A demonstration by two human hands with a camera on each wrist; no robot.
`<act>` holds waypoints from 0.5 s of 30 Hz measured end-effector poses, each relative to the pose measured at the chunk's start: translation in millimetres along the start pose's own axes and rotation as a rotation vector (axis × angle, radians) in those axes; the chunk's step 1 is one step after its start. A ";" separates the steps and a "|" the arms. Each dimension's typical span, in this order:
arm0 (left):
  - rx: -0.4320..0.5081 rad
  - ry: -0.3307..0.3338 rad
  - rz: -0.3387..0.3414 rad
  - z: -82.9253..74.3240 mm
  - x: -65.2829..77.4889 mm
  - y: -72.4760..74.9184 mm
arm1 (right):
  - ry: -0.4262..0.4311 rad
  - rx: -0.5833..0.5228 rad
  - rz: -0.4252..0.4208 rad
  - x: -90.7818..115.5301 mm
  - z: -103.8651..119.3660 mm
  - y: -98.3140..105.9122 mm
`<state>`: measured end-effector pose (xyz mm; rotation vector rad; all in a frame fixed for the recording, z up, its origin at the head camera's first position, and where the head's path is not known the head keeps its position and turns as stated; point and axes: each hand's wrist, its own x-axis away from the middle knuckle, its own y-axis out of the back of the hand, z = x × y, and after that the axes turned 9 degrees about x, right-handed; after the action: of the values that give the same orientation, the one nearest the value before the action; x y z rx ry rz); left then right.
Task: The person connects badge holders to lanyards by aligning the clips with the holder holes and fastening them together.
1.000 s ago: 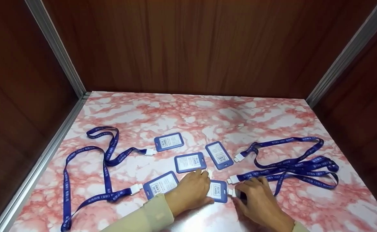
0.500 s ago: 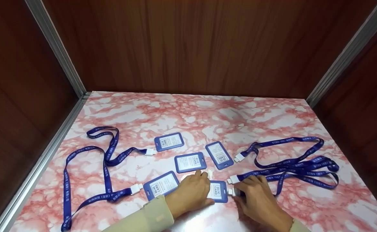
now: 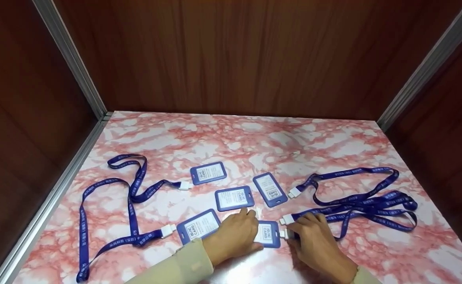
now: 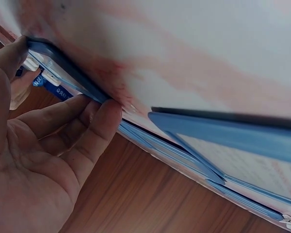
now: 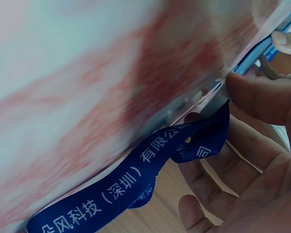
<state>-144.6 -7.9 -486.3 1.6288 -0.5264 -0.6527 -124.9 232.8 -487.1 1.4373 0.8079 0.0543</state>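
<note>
At lower centre of the head view, the left hand [image 3: 236, 233] gripped a badge holder [image 3: 269, 235] by its edges at the worktop [image 3: 254, 146], apparently to steady it, while the right hand [image 3: 318, 243] pinched a lanyard [image 5: 117, 188] by its white clip [image 3: 282, 234], presumably for alignment with the slot [image 3: 275, 234].

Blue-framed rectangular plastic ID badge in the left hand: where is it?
In the head view, the badge is low, right of centre, between the left hand and the white plastic clip the right hand holds.

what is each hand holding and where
The left hand grips a blue card holder by opposite edges; the right hand pinches a lanyard at its white clip.
</note>
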 end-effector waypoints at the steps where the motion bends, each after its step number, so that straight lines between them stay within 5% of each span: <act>1: -0.004 0.001 0.001 -0.2 0.3 0.2 | 0.008 0.004 -0.015 0.1 -0.4 -1.0; 15: -0.007 -0.007 -0.001 0.5 1.4 -0.2 | -0.002 -0.017 0.014 -1.6 2.5 -1.0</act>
<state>-143.8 -9.2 -486.7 1.6205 -0.5276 -0.6607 -125.2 229.7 -487.5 1.4269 0.7938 0.0707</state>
